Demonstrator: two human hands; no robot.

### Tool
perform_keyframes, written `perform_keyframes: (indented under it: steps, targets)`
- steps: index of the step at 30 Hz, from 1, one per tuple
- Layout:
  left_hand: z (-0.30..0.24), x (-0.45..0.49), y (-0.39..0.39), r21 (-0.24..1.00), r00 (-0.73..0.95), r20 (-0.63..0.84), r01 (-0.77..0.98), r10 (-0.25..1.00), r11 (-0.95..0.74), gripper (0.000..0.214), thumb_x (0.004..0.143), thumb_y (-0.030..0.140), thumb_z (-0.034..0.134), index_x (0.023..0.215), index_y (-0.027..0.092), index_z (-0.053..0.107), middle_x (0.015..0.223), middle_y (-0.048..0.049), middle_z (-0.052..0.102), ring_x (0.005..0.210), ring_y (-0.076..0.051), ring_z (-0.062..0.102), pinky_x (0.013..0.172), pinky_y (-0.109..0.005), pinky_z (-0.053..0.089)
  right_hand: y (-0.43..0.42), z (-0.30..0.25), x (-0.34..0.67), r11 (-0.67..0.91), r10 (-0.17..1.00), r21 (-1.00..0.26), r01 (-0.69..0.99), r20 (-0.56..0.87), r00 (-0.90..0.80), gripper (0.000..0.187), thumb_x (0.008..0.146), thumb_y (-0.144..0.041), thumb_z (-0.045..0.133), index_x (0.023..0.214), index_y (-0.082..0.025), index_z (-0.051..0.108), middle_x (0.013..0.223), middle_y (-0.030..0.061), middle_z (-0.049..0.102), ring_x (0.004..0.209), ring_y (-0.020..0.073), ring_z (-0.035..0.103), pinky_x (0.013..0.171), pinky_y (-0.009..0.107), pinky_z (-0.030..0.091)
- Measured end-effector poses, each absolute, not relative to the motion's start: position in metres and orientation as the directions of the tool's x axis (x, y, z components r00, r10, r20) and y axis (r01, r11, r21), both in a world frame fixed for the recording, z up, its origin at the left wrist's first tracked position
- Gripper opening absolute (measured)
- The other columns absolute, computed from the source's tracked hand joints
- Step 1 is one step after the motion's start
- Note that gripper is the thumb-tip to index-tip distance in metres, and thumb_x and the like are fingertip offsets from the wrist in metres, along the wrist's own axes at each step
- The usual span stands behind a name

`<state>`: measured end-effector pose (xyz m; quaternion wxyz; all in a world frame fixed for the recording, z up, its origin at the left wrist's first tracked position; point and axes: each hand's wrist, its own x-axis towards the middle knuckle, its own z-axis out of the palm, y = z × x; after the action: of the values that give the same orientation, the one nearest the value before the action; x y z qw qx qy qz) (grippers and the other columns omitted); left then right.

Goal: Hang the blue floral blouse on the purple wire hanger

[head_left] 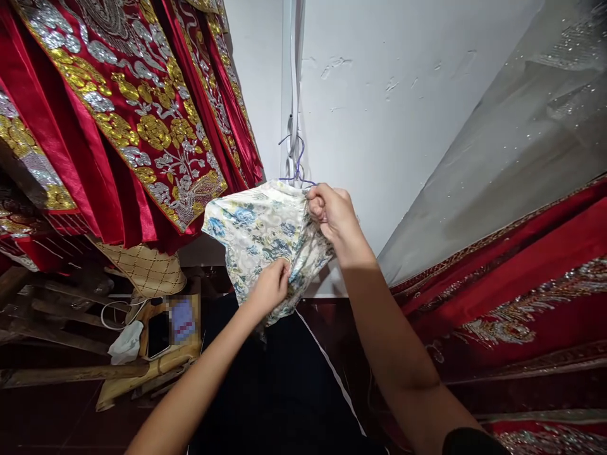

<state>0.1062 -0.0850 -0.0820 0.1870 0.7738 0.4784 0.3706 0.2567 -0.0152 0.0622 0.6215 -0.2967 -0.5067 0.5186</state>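
A white short-sleeved shirt (265, 227) with blue and yellow flowers hangs on a purple wire hanger (300, 165) in the middle of the head view. My right hand (329, 208) is closed on the shirt near its neckline, just right of the hanger. Lower down, my left hand (272, 285) pinches the shirt's front edge. The right half of the shirt is bunched and folded, partly behind my right hand. Most of the hanger's arms are hidden inside the cloth.
Red garments (156, 126) with gold and silver embroidery hang at the left. Below them stands a wooden chair (156, 370) with a phone (159, 333) and a cable on it. A sheer sparkly cover (497, 151) and red beaded cloth (545, 303) fill the right. Behind is a white wall (370, 126).
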Motion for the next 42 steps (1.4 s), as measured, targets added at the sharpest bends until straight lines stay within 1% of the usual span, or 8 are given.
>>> perform_keyframes:
  steps: [3,7,12,15,21,34,38,42]
  targets:
    - [-0.049,0.093,-0.080,0.633,0.305,0.435,0.566,0.847,-0.529,0.010,0.095,0.020,0.048,0.102,0.020,0.055,0.081,-0.0026,0.062,0.071,-0.018,0.059,0.066,-0.029,0.045,-0.033,0.056,0.256,0.343,0.911,-0.907,-0.242,0.384,-0.148,0.016,0.079,-0.021,0.053,0.064,-0.017,0.058,0.041,-0.0043,0.050,0.035,0.0045,0.038,0.038,0.016,0.024]
    - [0.019,0.091,-0.071,0.536,0.203,0.702,0.480,0.683,-0.694,0.043,0.098,0.024,0.048,0.141,0.022,0.039,0.097,-0.0051,0.066,0.084,-0.017,0.064,0.077,-0.030,0.050,-0.055,0.054,0.252,0.404,0.890,-0.911,-0.087,0.413,-0.194,0.019,0.079,-0.018,0.051,0.062,-0.016,0.058,0.040,-0.0030,0.053,0.035,0.0063,0.043,0.040,0.017,0.029]
    - [0.064,0.090,-0.056,0.259,0.374,0.743,0.604,0.555,-0.754,0.015,0.099,0.027,0.050,0.096,0.018,0.062,0.084,-0.0040,0.065,0.076,-0.016,0.059,0.072,-0.029,0.045,-0.056,0.056,0.253,0.466,0.873,-0.885,-0.008,0.461,-0.158,0.021,0.081,-0.017,0.050,0.061,-0.017,0.057,0.039,-0.0039,0.051,0.036,0.0071,0.044,0.041,0.018,0.030]
    - [0.058,0.086,-0.055,0.205,0.393,0.746,0.632,0.537,-0.747,0.017,0.099,0.029,0.050,0.092,0.018,0.061,0.079,-0.0031,0.063,0.072,-0.016,0.057,0.069,-0.028,0.042,-0.050,0.037,0.253,0.447,0.882,-0.895,0.011,0.438,-0.175,0.022,0.085,-0.021,0.050,0.063,-0.018,0.056,0.040,-0.0046,0.050,0.036,0.0075,0.042,0.041,0.020,0.028]
    - [0.046,0.086,-0.059,0.316,0.295,0.759,0.613,0.581,-0.724,0.018,0.098,0.028,0.051,0.091,0.018,0.064,0.083,-0.0030,0.067,0.076,-0.016,0.060,0.072,-0.027,0.044,-0.040,0.014,0.242,0.416,0.888,-0.907,-0.068,0.421,-0.184,0.027,0.090,-0.031,0.052,0.065,-0.019,0.054,0.041,-0.0054,0.048,0.038,0.0076,0.040,0.042,0.021,0.027]
    - [0.061,0.095,-0.071,0.363,0.134,0.835,0.596,0.534,-0.716,0.013,0.095,0.025,0.058,0.087,0.018,0.064,0.079,-0.0006,0.065,0.075,-0.014,0.058,0.072,-0.028,0.043,-0.023,0.005,0.224,0.323,0.926,-0.938,-0.127,0.341,-0.163,0.024,0.083,-0.029,0.053,0.061,-0.019,0.053,0.041,-0.0066,0.045,0.037,0.0062,0.038,0.042,0.020,0.025]
    - [0.079,0.073,-0.075,0.448,-0.095,0.879,0.496,0.467,-0.743,0.013,0.094,0.030,0.063,0.088,0.018,0.063,0.081,-0.0001,0.062,0.076,-0.012,0.057,0.073,-0.027,0.044,-0.022,-0.028,0.228,0.248,0.948,-0.969,-0.025,0.247,-0.201,0.024,0.079,-0.028,0.052,0.057,-0.018,0.055,0.039,-0.0058,0.046,0.038,0.0068,0.038,0.044,0.020,0.027]
    - [0.056,0.015,-0.064,0.627,-0.403,0.753,0.204,0.519,-0.752,0.021,0.086,0.033,0.072,0.077,0.017,0.060,0.071,0.0015,0.058,0.067,-0.010,0.055,0.067,-0.023,0.046,-0.046,-0.068,0.238,0.110,0.983,-0.993,-0.045,0.115,-0.143,0.021,0.075,-0.027,0.052,0.055,-0.019,0.053,0.038,-0.0063,0.041,0.040,0.0077,0.035,0.045,0.022,0.024]
